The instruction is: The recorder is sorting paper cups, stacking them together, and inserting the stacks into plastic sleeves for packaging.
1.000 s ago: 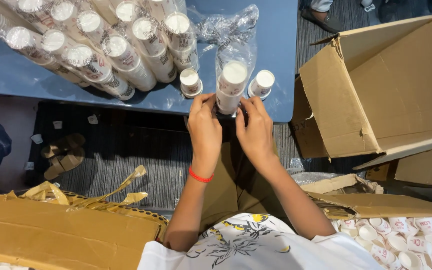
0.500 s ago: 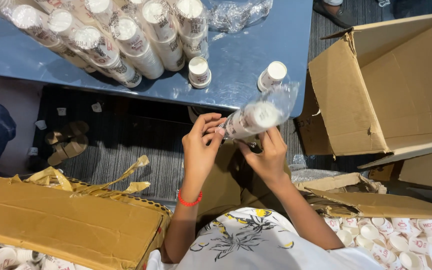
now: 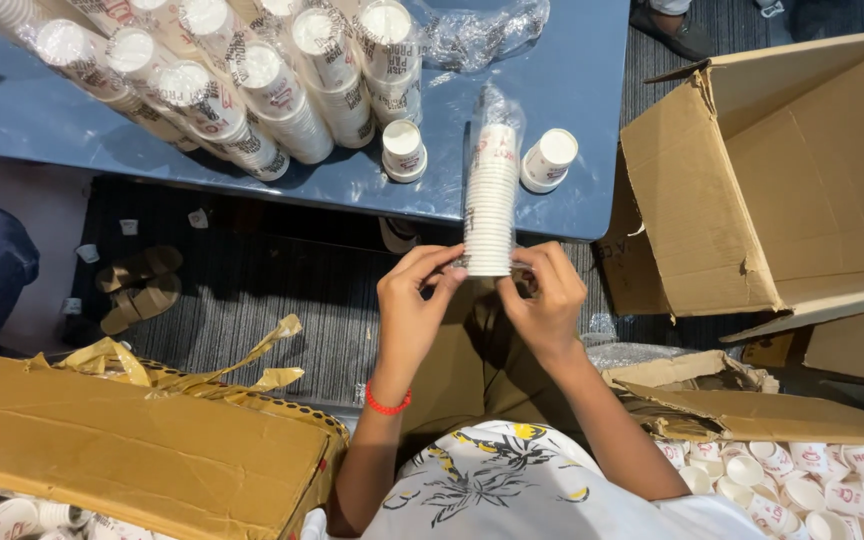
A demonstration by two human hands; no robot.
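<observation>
Looks like a small packing workshop: sleeved stacks of white paper cups (image 3: pixel 282 95) on a blue counter (image 3: pixel 572 90), open brown cardboard boxes (image 3: pixel 782 170) around, loose cups in cartons.

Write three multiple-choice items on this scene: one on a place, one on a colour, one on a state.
1. Where is the sleeved stack of paper cups that both hands grip?
A. Inside the open box
B. Over the near edge of the table
C. On the floor mat

2. What colour is the band on the left wrist?
A. Red
B. Green
C. Black

3. How does the large cardboard box to the right stand?
A. Taped shut
B. Crushed flat
C. Open, flaps spread

Answers:
1 B: the left hand and right hand pinch the stack's lower end, and it reaches up across the blue table edge.
2 A: a red band circles the wrist.
3 C: its flaps are spread and the bare inside shows.
</observation>
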